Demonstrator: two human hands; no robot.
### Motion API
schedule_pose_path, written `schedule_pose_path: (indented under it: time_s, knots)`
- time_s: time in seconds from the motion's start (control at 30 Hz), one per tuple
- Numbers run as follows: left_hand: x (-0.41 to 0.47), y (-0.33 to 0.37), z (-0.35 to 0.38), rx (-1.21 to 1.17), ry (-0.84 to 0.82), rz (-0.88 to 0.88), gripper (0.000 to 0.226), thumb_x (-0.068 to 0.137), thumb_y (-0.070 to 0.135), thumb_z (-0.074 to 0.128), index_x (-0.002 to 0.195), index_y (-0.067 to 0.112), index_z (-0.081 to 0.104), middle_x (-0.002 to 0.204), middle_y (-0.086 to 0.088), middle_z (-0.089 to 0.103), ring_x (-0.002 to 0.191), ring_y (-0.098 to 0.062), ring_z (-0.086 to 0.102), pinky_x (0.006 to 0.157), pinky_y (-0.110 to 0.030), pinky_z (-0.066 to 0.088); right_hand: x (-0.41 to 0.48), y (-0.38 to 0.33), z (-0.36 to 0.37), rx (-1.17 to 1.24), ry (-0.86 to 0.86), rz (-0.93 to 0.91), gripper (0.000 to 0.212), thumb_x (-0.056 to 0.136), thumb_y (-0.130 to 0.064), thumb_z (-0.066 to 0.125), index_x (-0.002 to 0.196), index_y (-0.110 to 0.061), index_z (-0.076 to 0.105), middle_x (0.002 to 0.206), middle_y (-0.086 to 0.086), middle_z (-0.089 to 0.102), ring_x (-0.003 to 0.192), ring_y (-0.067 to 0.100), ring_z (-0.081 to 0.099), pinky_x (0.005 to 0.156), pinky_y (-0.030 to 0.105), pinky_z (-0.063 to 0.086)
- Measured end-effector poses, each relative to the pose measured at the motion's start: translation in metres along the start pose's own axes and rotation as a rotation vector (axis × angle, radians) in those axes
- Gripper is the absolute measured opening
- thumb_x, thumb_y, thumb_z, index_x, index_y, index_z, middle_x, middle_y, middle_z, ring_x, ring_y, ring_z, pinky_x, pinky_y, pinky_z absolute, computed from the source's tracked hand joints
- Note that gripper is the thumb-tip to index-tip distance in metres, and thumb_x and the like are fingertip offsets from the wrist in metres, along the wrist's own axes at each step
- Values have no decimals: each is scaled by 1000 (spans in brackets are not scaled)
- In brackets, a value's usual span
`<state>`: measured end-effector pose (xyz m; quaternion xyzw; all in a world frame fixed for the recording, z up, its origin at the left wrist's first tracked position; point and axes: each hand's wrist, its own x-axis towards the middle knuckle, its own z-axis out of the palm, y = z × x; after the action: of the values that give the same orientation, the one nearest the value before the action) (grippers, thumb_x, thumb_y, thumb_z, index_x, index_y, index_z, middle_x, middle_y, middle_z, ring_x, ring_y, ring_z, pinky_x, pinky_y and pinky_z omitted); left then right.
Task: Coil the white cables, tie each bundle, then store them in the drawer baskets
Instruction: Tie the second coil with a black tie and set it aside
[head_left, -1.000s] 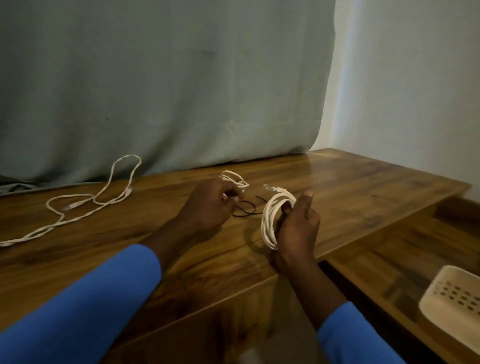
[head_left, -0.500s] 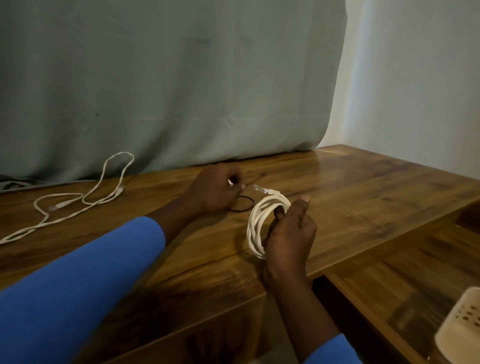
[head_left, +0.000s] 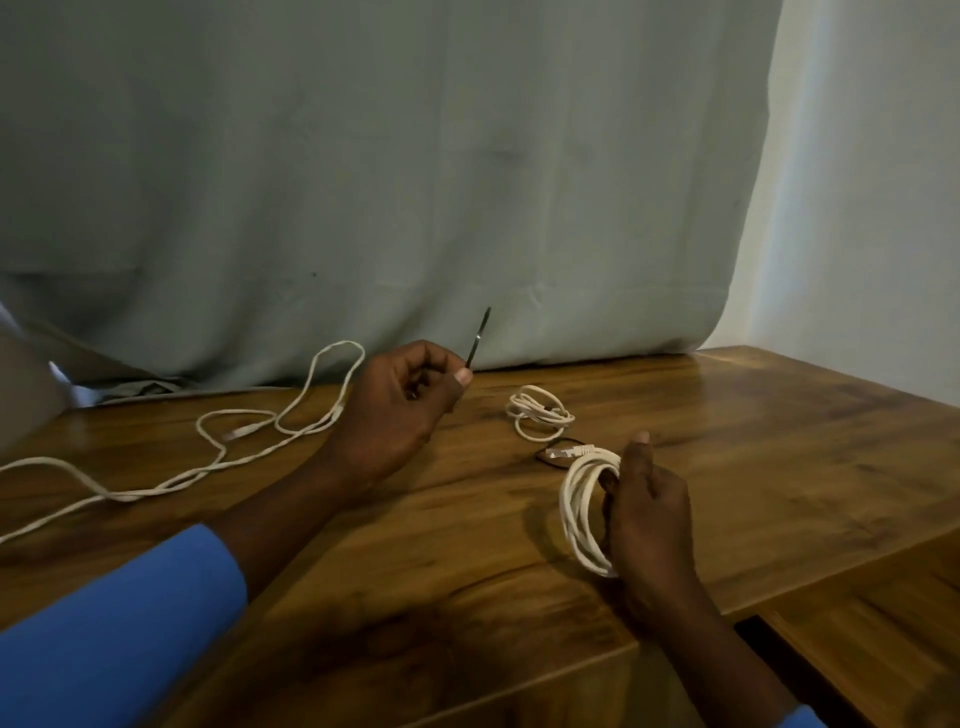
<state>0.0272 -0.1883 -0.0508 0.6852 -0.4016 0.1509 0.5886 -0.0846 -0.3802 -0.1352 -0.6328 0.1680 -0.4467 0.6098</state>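
My right hand (head_left: 647, 512) grips a coiled white cable (head_left: 582, 514) upright on the wooden table (head_left: 753, 441), its plug end sticking out at the top. My left hand (head_left: 400, 405) is raised above the table and pinches a thin black tie (head_left: 479, 338) that points up. A small white cable bundle (head_left: 540, 413) lies on the table between the hands. Another black tie (head_left: 550, 457) lies just behind the held coil. A long loose white cable (head_left: 208, 457) sprawls across the table's left side.
A grey-green curtain (head_left: 363, 182) hangs behind the table, touching its back edge. A white wall (head_left: 872, 208) is at the right. A lower wooden surface (head_left: 883, 623) sits at the bottom right, past the table's front edge.
My left hand has lifted off the table with a black tie, uncovering the small bundle. The view has swung left, so the basket at the lower right is out of frame.
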Motion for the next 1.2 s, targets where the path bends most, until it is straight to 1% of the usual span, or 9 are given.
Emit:
schedule_pose_path:
  time_s: [0.17,0.33,0.5,0.57,0.67,0.93,1.03,1.1,1.2]
  knots:
    - [-26,-27,-59,381,13,244,6,88,21,72,90,22,66,87,13,69,78,-7,68,68,-22,56,-12,-1,56,6,-186,88,55,105,-52,44,68,-16,63,60,5,59,58,21,56,61,40,46]
    - [-44,-65,-109,721,-231,132,25,89,12,70,94,34,61,84,18,62,77,2,59,65,-23,42,-16,-3,120,178,-320,258,45,105,-46,48,74,-15,59,59,2,58,59,20,56,66,32,45]
    - [-35,-91,-116,175,-54,-167,35,88,-8,68,104,23,72,86,8,72,79,-6,68,72,-18,53,-4,6,187,342,-371,491,49,100,-55,53,103,-9,69,77,9,69,70,25,68,81,43,55]
    - [-31,-95,-116,14,-50,-232,40,90,-11,67,112,21,75,95,1,77,88,-11,73,77,-26,59,5,8,208,438,-439,597,43,103,-48,50,91,-12,70,63,4,65,54,17,65,62,32,56]
    - [-32,-101,-121,177,-113,-172,37,91,-4,70,104,29,81,103,14,78,100,-5,72,88,-20,56,14,8,225,557,-606,695,29,89,-37,60,69,-18,51,42,-5,44,30,8,42,30,17,35]
    - [-32,-99,-119,205,-93,-76,27,80,7,86,91,31,83,94,13,75,96,-15,71,85,-34,59,20,18,217,603,-1025,712,62,44,-39,102,68,-16,50,47,-2,46,32,12,44,30,15,35]
    - [-34,-91,-112,211,-100,-30,30,80,3,85,88,32,82,96,11,74,96,-15,71,84,-27,57,8,3,217,480,-978,703,34,81,-45,76,72,-13,72,57,4,63,41,16,59,30,17,39]
    - [-34,-91,-108,217,-67,-49,27,80,3,84,85,29,82,95,8,75,93,-15,72,84,-32,58,7,2,218,452,-927,763,48,103,-40,46,82,-9,75,67,8,71,49,16,68,38,21,50]
    - [-35,-94,-105,125,45,-142,19,77,4,87,80,22,82,89,2,78,86,-19,75,84,-41,61,0,5,221,412,-890,749,51,100,-46,50,79,-13,82,88,10,70,73,19,67,68,29,56]
